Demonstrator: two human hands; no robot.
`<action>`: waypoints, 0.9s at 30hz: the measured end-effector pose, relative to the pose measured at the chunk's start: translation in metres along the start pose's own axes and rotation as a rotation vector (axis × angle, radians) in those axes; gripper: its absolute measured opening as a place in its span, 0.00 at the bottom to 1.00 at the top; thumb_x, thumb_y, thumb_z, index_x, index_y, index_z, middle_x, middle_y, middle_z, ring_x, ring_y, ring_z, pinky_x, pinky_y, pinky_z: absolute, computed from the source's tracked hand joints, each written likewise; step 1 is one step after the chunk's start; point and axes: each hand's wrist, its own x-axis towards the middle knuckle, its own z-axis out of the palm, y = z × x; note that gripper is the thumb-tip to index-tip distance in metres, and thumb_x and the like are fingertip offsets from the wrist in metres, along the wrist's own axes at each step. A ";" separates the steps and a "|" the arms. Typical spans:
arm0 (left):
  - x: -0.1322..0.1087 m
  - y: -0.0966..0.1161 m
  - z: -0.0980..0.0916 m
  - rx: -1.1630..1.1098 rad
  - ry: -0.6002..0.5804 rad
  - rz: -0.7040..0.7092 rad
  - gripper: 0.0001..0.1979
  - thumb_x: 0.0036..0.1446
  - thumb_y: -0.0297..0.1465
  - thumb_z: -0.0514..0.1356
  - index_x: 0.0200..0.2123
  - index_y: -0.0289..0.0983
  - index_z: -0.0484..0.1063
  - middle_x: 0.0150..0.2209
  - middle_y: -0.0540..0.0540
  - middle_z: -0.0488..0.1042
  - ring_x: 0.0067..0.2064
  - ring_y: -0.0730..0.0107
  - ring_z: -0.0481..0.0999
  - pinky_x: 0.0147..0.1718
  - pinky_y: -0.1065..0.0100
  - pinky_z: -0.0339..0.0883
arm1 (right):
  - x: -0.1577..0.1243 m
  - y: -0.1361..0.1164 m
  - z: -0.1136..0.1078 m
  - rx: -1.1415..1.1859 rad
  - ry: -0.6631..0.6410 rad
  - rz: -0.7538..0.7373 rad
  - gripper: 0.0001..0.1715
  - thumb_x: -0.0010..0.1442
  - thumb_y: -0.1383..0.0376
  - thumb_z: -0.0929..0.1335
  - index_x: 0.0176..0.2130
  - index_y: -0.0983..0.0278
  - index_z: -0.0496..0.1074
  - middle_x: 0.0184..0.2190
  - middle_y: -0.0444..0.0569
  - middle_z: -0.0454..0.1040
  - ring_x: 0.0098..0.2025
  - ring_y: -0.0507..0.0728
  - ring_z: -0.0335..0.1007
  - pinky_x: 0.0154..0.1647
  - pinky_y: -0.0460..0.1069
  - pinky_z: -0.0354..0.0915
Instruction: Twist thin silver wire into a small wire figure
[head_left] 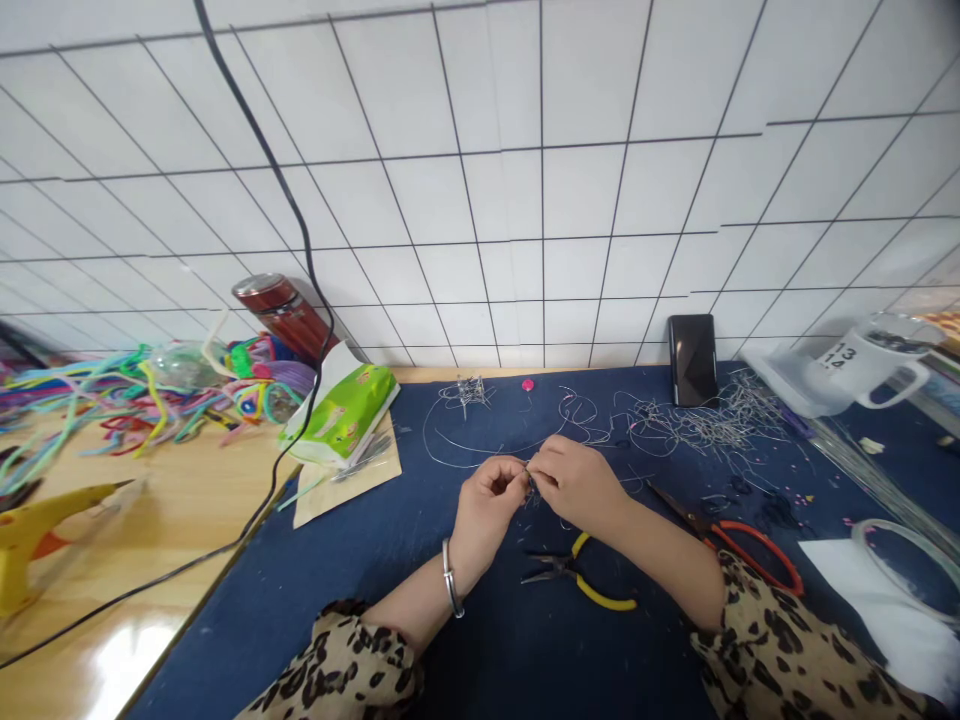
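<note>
My left hand and my right hand meet over the dark blue mat. Both pinch a small piece of thin wire work between the fingertips; most of it is hidden by the fingers. A long silvery wire curves out on the mat just behind my hands. Pliers with yellow handles lie below my right hand, their jaws pointing left. Scissors with orange-red handles rest beside my right forearm, partly under it. A small bent-wire piece stands farther back on the mat.
At the back right are a tangle of wire, a black phone against the wall and a white mug. To the left are a green tissue pack, pipe cleaners, a yellow glue gun and a black cable.
</note>
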 end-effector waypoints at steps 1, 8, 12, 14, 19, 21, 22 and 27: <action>0.000 0.000 0.000 0.001 0.001 0.000 0.03 0.52 0.29 0.57 0.29 0.35 0.70 0.28 0.49 0.70 0.28 0.75 0.66 0.30 0.73 0.61 | 0.000 0.000 0.000 -0.009 -0.004 -0.010 0.09 0.58 0.70 0.63 0.29 0.63 0.70 0.31 0.46 0.68 0.34 0.50 0.65 0.36 0.44 0.58; 0.000 0.003 0.001 -0.019 -0.012 -0.012 0.06 0.54 0.32 0.58 0.28 0.35 0.70 0.28 0.49 0.69 0.28 0.75 0.66 0.30 0.73 0.61 | 0.000 0.001 0.000 -0.002 -0.019 -0.036 0.09 0.59 0.70 0.62 0.30 0.64 0.71 0.31 0.47 0.69 0.35 0.51 0.65 0.37 0.45 0.59; 0.000 0.002 0.001 -0.028 -0.005 -0.023 0.05 0.53 0.30 0.58 0.28 0.34 0.69 0.28 0.49 0.69 0.28 0.75 0.66 0.29 0.73 0.61 | 0.002 0.002 -0.001 0.110 -0.027 0.002 0.09 0.57 0.71 0.63 0.31 0.63 0.72 0.32 0.46 0.69 0.34 0.50 0.66 0.36 0.44 0.60; 0.000 0.001 0.001 -0.033 0.005 -0.034 0.04 0.52 0.29 0.58 0.28 0.34 0.69 0.27 0.50 0.68 0.28 0.75 0.66 0.28 0.73 0.60 | 0.003 0.001 -0.001 0.161 -0.033 0.016 0.09 0.57 0.72 0.63 0.32 0.63 0.72 0.32 0.46 0.70 0.35 0.50 0.66 0.36 0.44 0.60; 0.001 0.000 0.001 -0.074 0.031 -0.059 0.02 0.50 0.27 0.57 0.28 0.35 0.68 0.25 0.51 0.67 0.26 0.77 0.64 0.27 0.74 0.59 | 0.005 0.001 0.002 0.236 -0.049 0.054 0.09 0.54 0.74 0.64 0.33 0.63 0.71 0.32 0.45 0.70 0.35 0.50 0.66 0.37 0.44 0.60; 0.001 0.000 0.001 -0.093 0.048 -0.072 0.01 0.50 0.27 0.57 0.28 0.34 0.68 0.25 0.51 0.67 0.26 0.77 0.64 0.26 0.74 0.59 | 0.005 0.001 0.003 0.255 -0.055 0.068 0.10 0.53 0.75 0.64 0.34 0.62 0.69 0.31 0.44 0.70 0.35 0.51 0.65 0.37 0.44 0.59; 0.001 0.000 0.001 -0.102 0.053 -0.078 0.01 0.50 0.27 0.57 0.28 0.34 0.68 0.26 0.51 0.67 0.26 0.77 0.64 0.26 0.75 0.59 | 0.005 0.001 0.004 0.261 -0.057 0.077 0.10 0.52 0.75 0.64 0.34 0.62 0.69 0.31 0.44 0.70 0.35 0.51 0.65 0.36 0.44 0.59; 0.001 -0.002 0.001 -0.131 0.058 -0.090 0.02 0.50 0.27 0.58 0.28 0.34 0.68 0.26 0.51 0.67 0.26 0.77 0.64 0.26 0.75 0.59 | 0.005 0.000 0.004 0.262 -0.058 0.106 0.10 0.51 0.75 0.65 0.33 0.62 0.67 0.29 0.43 0.69 0.33 0.50 0.64 0.34 0.44 0.59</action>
